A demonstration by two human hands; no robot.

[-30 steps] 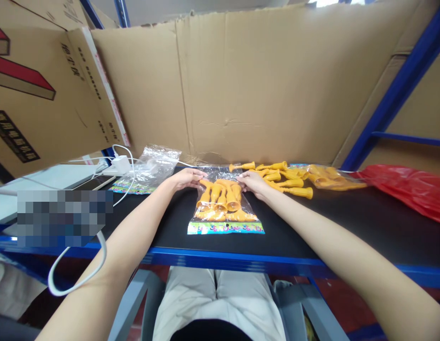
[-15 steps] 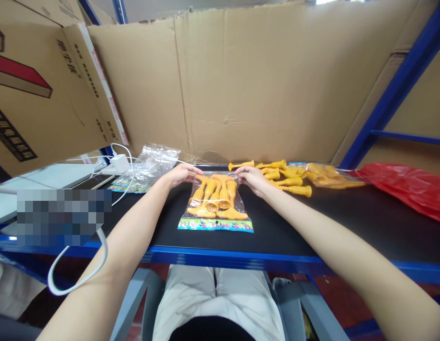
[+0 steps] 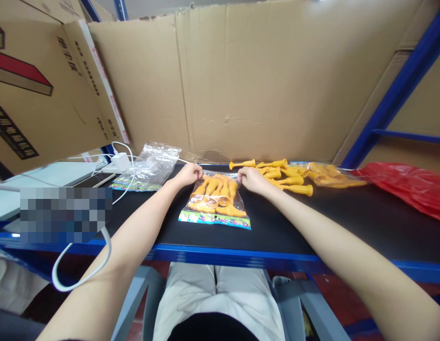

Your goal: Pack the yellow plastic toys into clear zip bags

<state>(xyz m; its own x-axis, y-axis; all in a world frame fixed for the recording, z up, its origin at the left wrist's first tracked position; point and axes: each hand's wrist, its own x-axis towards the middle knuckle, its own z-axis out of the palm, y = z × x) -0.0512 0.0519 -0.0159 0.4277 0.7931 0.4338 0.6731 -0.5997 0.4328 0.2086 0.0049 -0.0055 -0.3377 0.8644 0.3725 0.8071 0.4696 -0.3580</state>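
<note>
Centrally in the head view, a clear bag of orange toys (image 3: 216,201) is lain on the black shelf top (image 3: 312,222); its far edge is pinched at one corner by the curled left hand (image 3: 188,174) and at the other by the right hand (image 3: 251,179), fingers apparently closed on the plastic; loose orange toys (image 3: 283,173) are seen just beyond the right hand

Pixelated patch (image 3: 65,215) over the left-side shelf
</note>
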